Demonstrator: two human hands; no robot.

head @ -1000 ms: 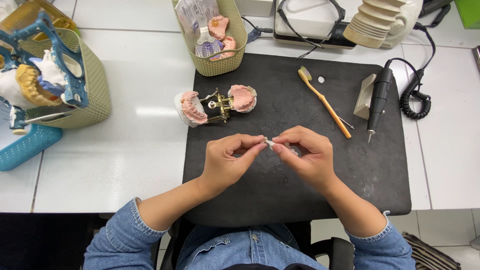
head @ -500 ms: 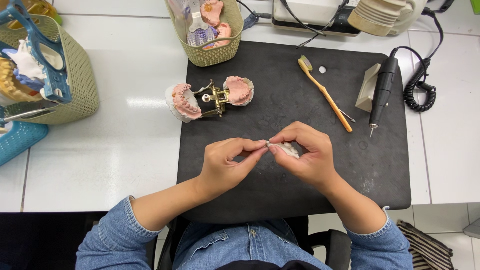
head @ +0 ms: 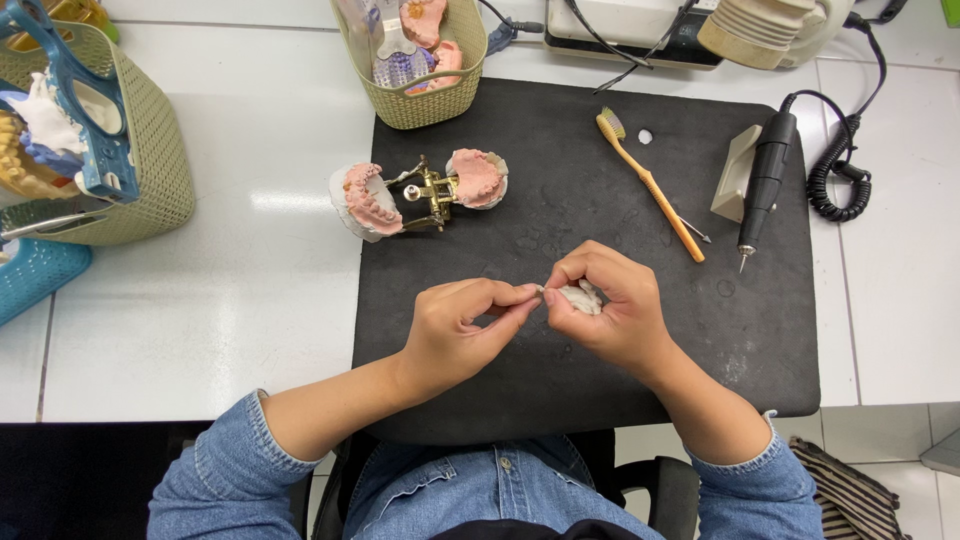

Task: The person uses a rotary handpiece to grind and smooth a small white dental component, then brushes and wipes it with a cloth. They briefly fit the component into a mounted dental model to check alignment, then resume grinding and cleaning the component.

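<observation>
My two hands meet over the middle of a black mat [head: 560, 180]. My right hand [head: 610, 312] cups a small white lump [head: 580, 297], mostly hidden by its fingers. My left hand [head: 462, 330] pinches at the lump's left end with thumb and fingertips, which touch the right hand's fingertips. Behind the hands, an opened dental model [head: 420, 193] with pink gums and a brass hinge lies across the mat's left edge.
An orange-handled brush [head: 650, 185] and a black handpiece [head: 762, 185] with a coiled cord lie on the mat's right side, beside a beige block [head: 735, 173]. A green basket [head: 415, 60] holds dental casts at the back. Another basket [head: 150, 150] and a blue tray [head: 35, 275] stand at left.
Both hands stay pinched together on the white lump, with only slight finger shifts. The view has shifted a little, so everything sits slightly higher in frame.
</observation>
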